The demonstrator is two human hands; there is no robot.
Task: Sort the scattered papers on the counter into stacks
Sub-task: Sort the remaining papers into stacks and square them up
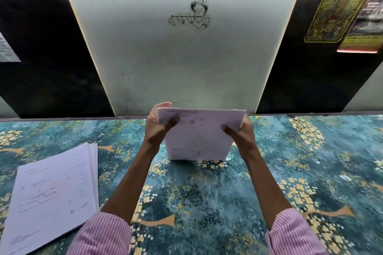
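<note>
- A counter (207, 203) under a teal flowered cover runs back to a white panel (165, 58) set between dark ones.
- I hold a sheaf (199, 136) upright near the middle of the back edge. Its bottom edge rests on the counter, likely so I can square it.
- My left hand (159, 124) pinches the upper left corner, thumb in front. My right hand (241, 132) grips the right side, thumb across the face.
- A stack (51, 192) lies flat toward the front left corner, its sheets fanned a little along the right side.
- Both grips sit high, so the bottom edge could skid on the cover and the sheaf could buckle or splay.
- If I loosen either hand too far while tapping, inner sheets could slide out and scatter.
- If I lay this sheaf down carelessly on the stack, it could shove the fanned top sheets askew or mix two sorts.
</note>
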